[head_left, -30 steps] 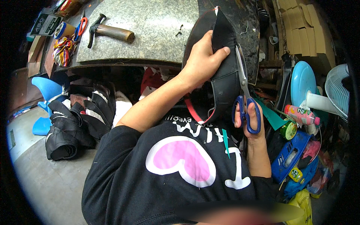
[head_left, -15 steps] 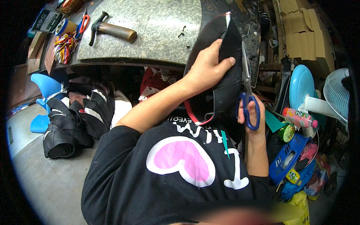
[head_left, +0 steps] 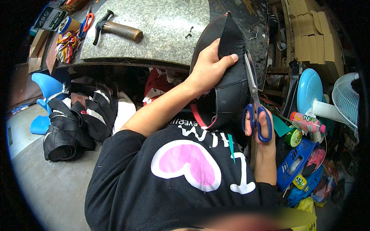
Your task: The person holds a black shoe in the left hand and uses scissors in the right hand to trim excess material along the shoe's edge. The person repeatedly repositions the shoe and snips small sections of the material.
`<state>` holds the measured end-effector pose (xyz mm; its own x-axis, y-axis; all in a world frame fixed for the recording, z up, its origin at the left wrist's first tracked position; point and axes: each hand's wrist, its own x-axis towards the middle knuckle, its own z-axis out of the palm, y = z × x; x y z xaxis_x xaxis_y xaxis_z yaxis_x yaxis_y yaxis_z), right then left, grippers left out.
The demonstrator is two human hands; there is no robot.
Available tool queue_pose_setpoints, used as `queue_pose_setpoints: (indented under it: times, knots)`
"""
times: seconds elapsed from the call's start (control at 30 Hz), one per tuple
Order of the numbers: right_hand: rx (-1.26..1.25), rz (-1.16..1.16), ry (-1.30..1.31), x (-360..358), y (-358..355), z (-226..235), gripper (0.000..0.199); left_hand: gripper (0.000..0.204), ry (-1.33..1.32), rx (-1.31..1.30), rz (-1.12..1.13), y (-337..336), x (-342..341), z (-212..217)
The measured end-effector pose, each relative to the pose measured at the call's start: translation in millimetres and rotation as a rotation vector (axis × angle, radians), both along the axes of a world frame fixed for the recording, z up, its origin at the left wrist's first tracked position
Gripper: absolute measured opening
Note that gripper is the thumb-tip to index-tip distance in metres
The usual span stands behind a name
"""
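Note:
My left hand grips a black curved piece of material with red edging, holding it up over the edge of the grey stone worktop. My right hand holds blue-handled scissors, fingers through the loops, with the blades running up along the right edge of the black piece. The blades look nearly closed against that edge.
A hammer, orange-handled scissors and coloured cords lie at the worktop's far left. Stacked black pieces sit on the floor left of me. A blue plastic disc, white fan, bottle and clutter crowd the right.
The black piece and both hands have shifted slightly upward and right; the scissors have advanced along the piece's right edge.

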<state>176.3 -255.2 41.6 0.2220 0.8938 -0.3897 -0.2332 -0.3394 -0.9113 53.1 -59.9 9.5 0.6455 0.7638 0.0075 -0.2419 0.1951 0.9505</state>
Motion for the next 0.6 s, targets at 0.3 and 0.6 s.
queue_pose_setpoints:
  times: [0.3,0.6]
  knots:
    - [0.06,0.0,-0.004,2,9,-10,0.064,0.031,-0.025,-0.115,-0.061,4,-3,7]
    - [0.028,0.093,0.033,19,6,-10,0.066,0.028,-0.048,-0.233,-0.072,9,-6,9]
